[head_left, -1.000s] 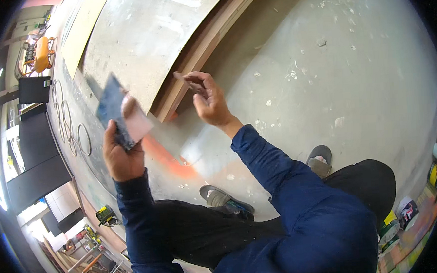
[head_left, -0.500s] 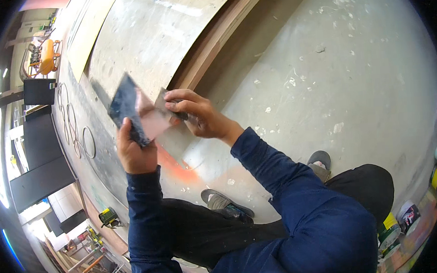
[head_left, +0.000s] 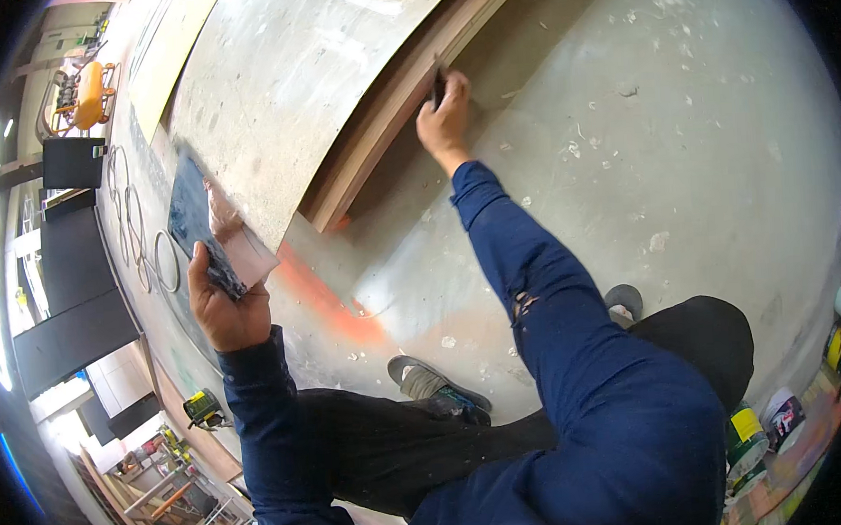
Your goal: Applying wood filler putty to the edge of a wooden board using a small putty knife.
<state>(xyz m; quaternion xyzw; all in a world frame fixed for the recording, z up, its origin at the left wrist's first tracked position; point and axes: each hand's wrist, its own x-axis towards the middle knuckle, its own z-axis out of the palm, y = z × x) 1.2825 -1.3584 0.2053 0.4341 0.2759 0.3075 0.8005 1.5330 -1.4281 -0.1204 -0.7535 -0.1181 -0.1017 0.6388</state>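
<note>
My left hand (head_left: 229, 315) grips a flat dark plate (head_left: 189, 206) by its near end, thumb on top. Pinkish putty (head_left: 247, 255) covers the right-hand part of that plate. Farther off, my right hand (head_left: 446, 123) is closed round a small dark scraper (head_left: 439, 83), seen nearly edge-on. The scraper is at the brown wooden edge (head_left: 374, 151) of a large pale panel (head_left: 278, 80); whether its blade touches the wood I cannot make out.
An orange-red paint streak (head_left: 322, 296) marks the grey floor (head_left: 645, 184). Coiled hose (head_left: 131, 221) lies left of the panel. An orange compressor (head_left: 93, 94) stands at the far left. A green-and-yellow can (head_left: 203, 407) is left of my left forearm, and tins (head_left: 745, 436) stand at lower right.
My right hand has left the plate and moved away, up and right, to the wooden edge with the scraper. The left hand and plate have shifted slightly left and nearer.
</note>
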